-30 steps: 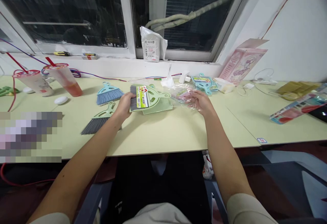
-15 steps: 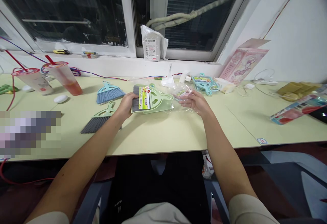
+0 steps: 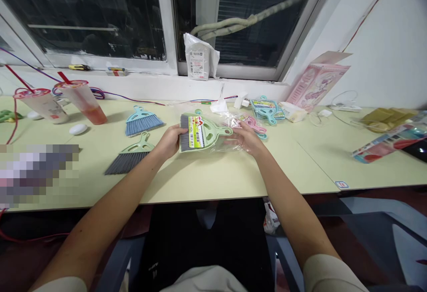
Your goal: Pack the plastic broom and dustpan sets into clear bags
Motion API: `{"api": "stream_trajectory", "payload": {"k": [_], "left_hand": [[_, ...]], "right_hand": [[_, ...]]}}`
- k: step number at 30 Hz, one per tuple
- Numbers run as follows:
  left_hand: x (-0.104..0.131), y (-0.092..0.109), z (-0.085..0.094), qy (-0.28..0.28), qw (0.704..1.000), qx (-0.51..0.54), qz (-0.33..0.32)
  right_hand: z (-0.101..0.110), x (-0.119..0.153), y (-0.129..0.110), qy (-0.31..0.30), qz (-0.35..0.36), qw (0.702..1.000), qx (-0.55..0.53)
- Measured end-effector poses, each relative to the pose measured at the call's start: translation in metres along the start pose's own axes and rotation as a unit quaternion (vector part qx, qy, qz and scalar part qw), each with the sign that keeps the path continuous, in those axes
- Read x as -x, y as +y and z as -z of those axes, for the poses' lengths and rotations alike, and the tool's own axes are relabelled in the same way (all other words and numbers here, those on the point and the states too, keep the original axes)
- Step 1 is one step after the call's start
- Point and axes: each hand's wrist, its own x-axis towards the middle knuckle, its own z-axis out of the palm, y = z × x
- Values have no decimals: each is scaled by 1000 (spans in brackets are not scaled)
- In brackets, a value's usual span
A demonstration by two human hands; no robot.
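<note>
While L hand (image 3: pixel 171 142) pinches grey-bristled, pale-green plastic brush-and-dustpan set (image 3: pixel 200 134) betw. hands, R hand (image 3: pixel 249 138) grips crinkled clear plastic bag (image 3: pixel 230 143); may snag on handle (image 3: pixel 219 131), tear if tugged.

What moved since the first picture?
The left hand moved the light green brush and dustpan set to the right, so its handle end overlaps the clear plastic bag more. The right hand, on the bag, came a little left. Neither hand let go or took hold of anything new. The blue brush and the loose gray-bristled green brush stayed put.
</note>
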Motion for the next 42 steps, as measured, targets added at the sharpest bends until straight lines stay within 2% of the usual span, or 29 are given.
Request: {"api": "stream_trajectory", "payload": {"k": [5,11,17,23,28,35,42], "left_hand": [[-4,-1,5,2,1000,-6,10],[-4,-5,7,-33,999,-30,0],[-6,-10,7,4,1000,-27,-13],[-4,-12,8,29,999,-26,-16],[5,-6,0,24,999,-43,-17],[10,-2,-11,20,998,-28,43],[5,-15,-10,35,997,-9,64]], "right_hand": [[-5,2,1,-9,3,1000,-7],[-10,2,5,-29,-7,999,-12],[-15,2,10,-17,-18,999,-44],[-19,2,13,29,-35,998,-32],[-20,0,14,25,-35,997,-69],[-21,-1,15,29,-49,996,-74],[-22,2,15,45,-77,991,-99]]}}
